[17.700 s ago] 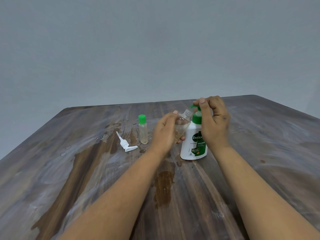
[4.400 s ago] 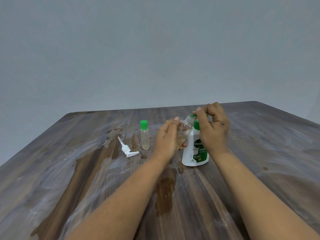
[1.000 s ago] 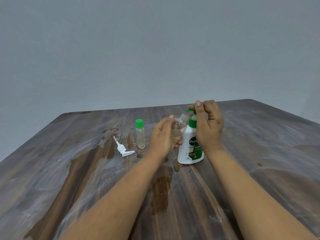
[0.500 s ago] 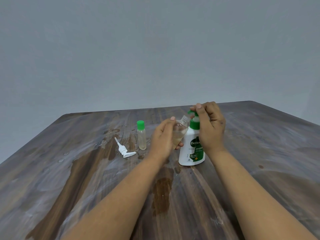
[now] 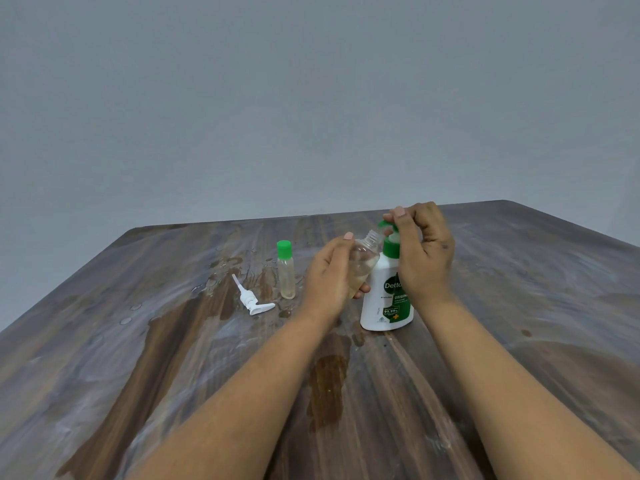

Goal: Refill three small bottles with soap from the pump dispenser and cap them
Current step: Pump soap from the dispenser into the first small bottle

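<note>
Fingers of left hand (image 5: 329,275) wrap small clear plastic bottle (image 5: 362,263) mid-frame; right hand (image 5: 424,251) curls over green-and-white pump dispenser (image 5: 388,296). Bottle likely light, soap-slick: hold its body.

both hands (image 5: 332,271) curled, forearms extended

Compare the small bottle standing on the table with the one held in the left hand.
The standing small bottle wears a green cap; the held small bottle has an open, uncapped neck. The standing one is upright on the wooden table and untouched; the held one is tilted toward the pump dispenser, in the left hand. The held one looks wider. Both are clear plastic with pale yellowish soap inside.
</note>
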